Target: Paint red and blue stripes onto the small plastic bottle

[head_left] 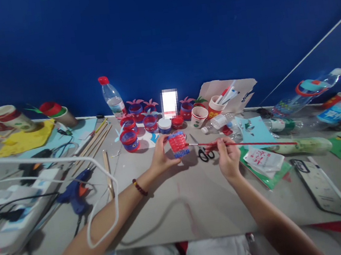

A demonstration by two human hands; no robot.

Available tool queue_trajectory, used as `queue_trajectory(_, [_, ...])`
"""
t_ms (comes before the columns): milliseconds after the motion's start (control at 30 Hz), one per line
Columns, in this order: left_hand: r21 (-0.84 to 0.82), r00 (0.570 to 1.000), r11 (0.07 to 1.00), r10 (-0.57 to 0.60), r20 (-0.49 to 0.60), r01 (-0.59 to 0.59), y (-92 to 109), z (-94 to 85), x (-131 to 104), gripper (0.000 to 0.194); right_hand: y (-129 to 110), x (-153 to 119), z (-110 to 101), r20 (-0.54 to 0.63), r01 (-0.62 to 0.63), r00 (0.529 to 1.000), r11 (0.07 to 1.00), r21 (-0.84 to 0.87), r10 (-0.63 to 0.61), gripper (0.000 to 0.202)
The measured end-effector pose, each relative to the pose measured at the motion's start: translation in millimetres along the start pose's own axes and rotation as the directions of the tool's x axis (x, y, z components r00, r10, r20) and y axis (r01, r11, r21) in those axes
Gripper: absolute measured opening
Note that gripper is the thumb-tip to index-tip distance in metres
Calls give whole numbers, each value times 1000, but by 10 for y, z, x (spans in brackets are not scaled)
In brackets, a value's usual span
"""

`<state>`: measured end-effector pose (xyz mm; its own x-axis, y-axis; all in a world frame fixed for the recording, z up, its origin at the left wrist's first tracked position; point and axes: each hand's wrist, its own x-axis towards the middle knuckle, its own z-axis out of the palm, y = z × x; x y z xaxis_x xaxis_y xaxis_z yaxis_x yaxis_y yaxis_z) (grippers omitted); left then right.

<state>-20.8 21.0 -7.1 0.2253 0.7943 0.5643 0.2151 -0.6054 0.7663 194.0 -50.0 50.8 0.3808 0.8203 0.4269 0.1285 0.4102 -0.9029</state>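
My left hand (163,156) grips a small cup (178,144) painted red in the middle with blue bands at its top and bottom. Fingers and thumb wrap its left side, and the cup is held above the table, slightly tilted. In my right hand (228,158) is a long, thin paintbrush (248,142) with a red handle, pinched near its front. The brush tip meets the cup's right side, at the red part. Black-handled scissors (204,155) lie on the table between the two hands. Beyond the cup stand a white-lidded paint jar (164,125) and a red paint jar (177,122).
Several painted red-and-blue cups (129,141) stand behind, near a water bottle (113,99). At left lie a blue glue gun (78,190), a power strip (30,211) and wooden sticks (93,145); a white cable (115,190) crosses my left forearm. A phone (320,189) lies at right.
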Motion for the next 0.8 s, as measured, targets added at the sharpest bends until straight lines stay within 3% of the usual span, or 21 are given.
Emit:
queue_trajectory(233, [140,1000,990,2,12,-4,80,-35,39,85,63,-18,-14,-71,-5,997,997,75,10,30])
queue_trajectory(400, [227,998,973,30,50,-41,160,-55,64,81,73,-55,-2,48,-57,998,992,116,52,27])
queue_trajectory(600, [179,989,976,104,109,-122,142,-57,60,79,4,-46,34,138,-19,990,999,41,13,28])
queue_trajectory(800, [156,983,972,167,82,-178,153,-59,69,78,-4,8,10,54,3,999,999,-34,-1,34])
